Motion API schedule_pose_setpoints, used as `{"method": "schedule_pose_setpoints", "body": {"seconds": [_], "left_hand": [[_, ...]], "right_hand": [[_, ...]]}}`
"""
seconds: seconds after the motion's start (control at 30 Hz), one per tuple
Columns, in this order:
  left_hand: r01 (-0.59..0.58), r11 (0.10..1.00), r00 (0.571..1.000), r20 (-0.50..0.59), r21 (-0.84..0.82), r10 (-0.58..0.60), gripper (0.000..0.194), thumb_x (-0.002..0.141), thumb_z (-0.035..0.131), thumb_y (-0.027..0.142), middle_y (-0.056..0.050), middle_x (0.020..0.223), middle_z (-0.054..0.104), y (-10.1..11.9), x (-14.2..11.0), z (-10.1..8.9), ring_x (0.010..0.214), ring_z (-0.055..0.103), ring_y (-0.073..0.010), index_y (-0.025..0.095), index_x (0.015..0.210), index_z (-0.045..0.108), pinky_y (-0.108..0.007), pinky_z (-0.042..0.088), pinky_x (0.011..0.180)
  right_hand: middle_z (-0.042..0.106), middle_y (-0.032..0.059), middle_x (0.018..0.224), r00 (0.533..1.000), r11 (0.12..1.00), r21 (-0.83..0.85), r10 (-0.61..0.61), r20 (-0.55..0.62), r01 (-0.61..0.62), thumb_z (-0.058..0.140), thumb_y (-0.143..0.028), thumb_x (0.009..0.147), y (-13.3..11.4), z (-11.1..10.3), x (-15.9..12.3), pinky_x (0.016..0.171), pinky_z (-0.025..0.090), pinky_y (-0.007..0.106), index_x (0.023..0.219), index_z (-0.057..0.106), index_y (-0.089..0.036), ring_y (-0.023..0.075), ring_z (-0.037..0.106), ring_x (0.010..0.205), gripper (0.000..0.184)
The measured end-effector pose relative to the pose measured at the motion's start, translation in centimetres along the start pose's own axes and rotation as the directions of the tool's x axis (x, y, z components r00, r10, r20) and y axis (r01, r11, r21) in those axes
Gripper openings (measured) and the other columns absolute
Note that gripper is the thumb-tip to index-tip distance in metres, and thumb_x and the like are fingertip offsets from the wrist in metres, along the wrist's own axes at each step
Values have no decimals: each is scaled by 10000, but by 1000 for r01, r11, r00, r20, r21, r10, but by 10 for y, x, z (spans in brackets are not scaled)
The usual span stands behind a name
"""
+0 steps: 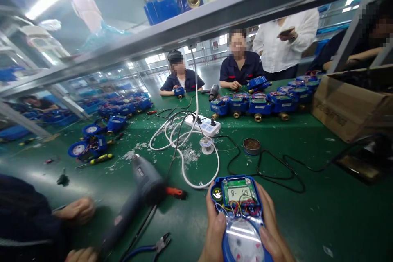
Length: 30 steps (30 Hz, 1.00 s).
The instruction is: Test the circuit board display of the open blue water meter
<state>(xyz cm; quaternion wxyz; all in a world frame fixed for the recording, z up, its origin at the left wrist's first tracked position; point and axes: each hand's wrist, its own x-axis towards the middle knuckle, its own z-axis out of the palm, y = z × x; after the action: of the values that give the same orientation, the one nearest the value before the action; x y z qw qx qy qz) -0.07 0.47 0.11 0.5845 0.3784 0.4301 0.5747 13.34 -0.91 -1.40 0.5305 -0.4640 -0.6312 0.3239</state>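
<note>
The green counter fills the view beneath a metal shelf that crosses at 12 o'clock. A cardboard box stands on the counter at 3 o'clock. A row of blue meters lines the far side at 1 o'clock, with seated people behind it; more blue meters lie at 10 o'clock. A heat gun sits at 8 o'clock, gripped near its lower end by another person's hand, that person's other hand resting flat on the counter beside it.

At 6 o'clock, the open blue water meter is held just above the counter's near edge, circuit board and display facing up, coloured wires exposed. The left hand grasps its left side, fingers clenched around the housing, thumb on top. The right hand grasps its right side likewise.

A white power strip with coiled white cable lies at 12 o'clock of the meter. Blue-handled pliers lie at 7 o'clock. A solder spool and a round tin sit just beyond.
</note>
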Motion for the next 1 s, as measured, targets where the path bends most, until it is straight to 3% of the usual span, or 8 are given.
{"method": "schedule_pose_setpoints", "body": {"seconds": [0.13,0.2,0.27,0.33,0.43,0.53,0.73,1.0], "left_hand": [[-52,998,998,20,-30,52,713,791,426,589,-76,1321,461,-2,-3,1,1248,388,-263,233,1372,214,-385,368,1013],[-48,994,999,14,97,46,617,853,334,565,-88,1323,449,0,-3,-3,1238,397,-245,217,1356,250,-386,354,1020],[-79,938,996,-8,337,87,526,898,278,510,-97,1330,422,5,-3,-9,1247,375,-230,198,1319,324,-399,299,1054],[-173,797,973,-28,579,231,444,922,279,432,-103,1331,393,13,-3,-16,1247,357,-223,192,1281,379,-419,269,1065],[-360,534,878,84,765,471,359,923,316,308,-87,1320,384,28,-4,-20,1230,360,-224,223,1255,423,-441,290,1038],[-463,379,831,244,801,499,377,913,330,250,-58,1372,330,38,-4,-19,1263,315,-231,261,1277,424,-440,282,1040],[-463,412,873,322,785,368,410,937,277,283,-12,1462,178,37,-3,-16,1328,201,-208,300,1341,340,-436,203,1090],[-445,488,891,319,751,322,407,941,268,307,22,1467,159,37,-3,-13,1336,185,-188,331,1344,322,-416,199,1105]], "right_hand": [[48,8,1460,988,981,133,128,86,-139,224,-476,925,-4,-2,-2,1100,124,397,1416,106,-239,258,61,1330,558],[53,-9,1463,983,971,172,148,112,-166,258,-479,919,-1,-6,-2,1101,126,397,1412,119,-262,250,51,1332,557],[65,-13,1463,978,963,203,149,143,-177,280,-476,919,2,-9,-1,1101,123,404,1410,122,-275,246,53,1331,554],[74,-6,1462,975,956,230,143,170,-180,299,-479,920,2,-12,-1,1099,135,408,1410,112,-279,241,59,1331,561],[56,-3,1463,973,952,250,134,190,-180,313,-485,922,0,-12,0,1097,148,405,1408,106,-284,234,52,1331,565],[58,-5,1460,973,950,250,141,185,-185,310,-475,927,-2,-11,0,1100,113,417,1403,119,-291,231,58,1329,545],[66,3,1454,976,954,247,129,177,-171,303,-480,926,0,-9,-1,1098,82,446,1397,134,-295,239,61,1325,533],[61,-4,1454,979,959,238,115,169,-154,286,-487,934,-3,-9,-1,1104,121,380,1397,121,-288,210,56,1329,530]]}}
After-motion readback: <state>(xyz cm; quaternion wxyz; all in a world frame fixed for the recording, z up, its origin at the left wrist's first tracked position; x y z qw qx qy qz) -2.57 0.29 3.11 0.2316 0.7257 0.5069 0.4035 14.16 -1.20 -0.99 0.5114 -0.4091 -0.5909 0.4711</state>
